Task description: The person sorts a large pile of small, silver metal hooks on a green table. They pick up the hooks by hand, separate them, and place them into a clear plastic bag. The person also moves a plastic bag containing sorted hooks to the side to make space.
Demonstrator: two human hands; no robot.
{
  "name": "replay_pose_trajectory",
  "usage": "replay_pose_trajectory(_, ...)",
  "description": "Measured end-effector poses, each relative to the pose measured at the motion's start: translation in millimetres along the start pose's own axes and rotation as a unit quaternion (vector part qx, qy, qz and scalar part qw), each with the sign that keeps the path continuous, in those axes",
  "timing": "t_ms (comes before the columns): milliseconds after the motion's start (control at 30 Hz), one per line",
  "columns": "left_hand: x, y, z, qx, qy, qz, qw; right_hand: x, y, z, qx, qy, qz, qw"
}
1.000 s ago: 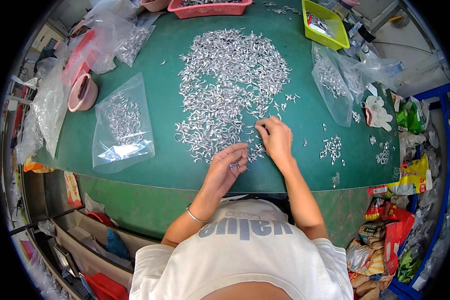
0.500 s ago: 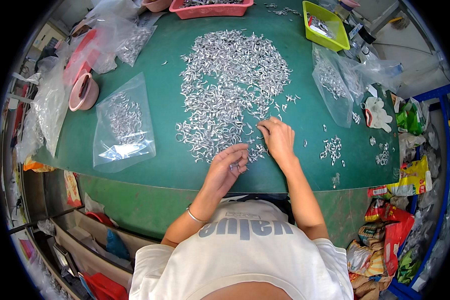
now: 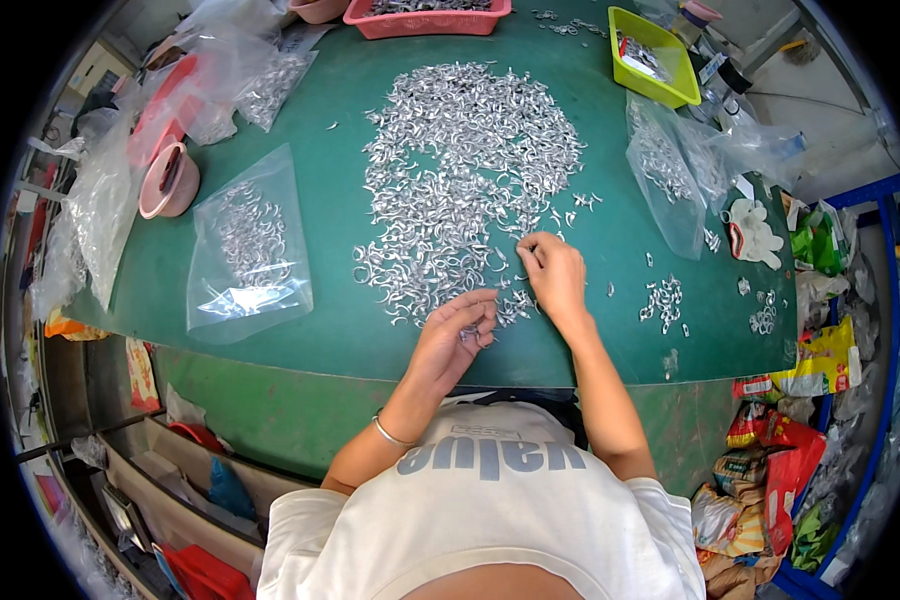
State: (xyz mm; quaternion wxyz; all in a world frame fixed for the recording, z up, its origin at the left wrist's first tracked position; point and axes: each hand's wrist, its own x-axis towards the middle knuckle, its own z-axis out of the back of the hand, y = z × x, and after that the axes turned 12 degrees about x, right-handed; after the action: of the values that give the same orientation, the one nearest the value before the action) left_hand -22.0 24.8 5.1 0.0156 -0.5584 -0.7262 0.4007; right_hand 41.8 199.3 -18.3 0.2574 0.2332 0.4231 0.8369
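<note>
A wide heap of small curved silver metal parts (image 3: 470, 150) is spread over the green table. At its near edge my left hand (image 3: 457, 330) is loosely curled, thumb and fingers drawn together; silver glints show by the fingertips, but what it holds is not clear. My right hand (image 3: 555, 275) reaches to the right edge of the heap. Its thumb and forefinger are pinched together, and anything between them is too small to make out. A few loose parts (image 3: 515, 305) lie between the two hands. Farther right sits a small cluster of silver parts (image 3: 662, 303).
Left of the heap lies a clear plastic bag (image 3: 250, 240) of parts, near a pink bowl (image 3: 168, 182). A pink tray (image 3: 425, 25) and a yellow-green basket (image 3: 655, 60) stand at the back. On the right are another clear bag (image 3: 665, 175) and a white glove (image 3: 753, 232).
Both hands keep nearly the same places and the same curled shapes. The whole view has shifted very slightly.
</note>
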Motion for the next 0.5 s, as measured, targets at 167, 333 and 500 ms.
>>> replay_pose_trajectory(167,0,4,7,0.001,-0.007,-0.004,1.000,5,8,26,0.588,0.119,-0.192,0.776)
replay_pose_trajectory(333,3,7,7,-0.011,0.006,0.007,1.000,7,30,28,0.779,0.040,-0.281,0.560)
replay_pose_trajectory(500,1,3,4,-0.010,-0.004,0.003,1.000,9,21,1,0.199,0.067,-0.098,0.973)
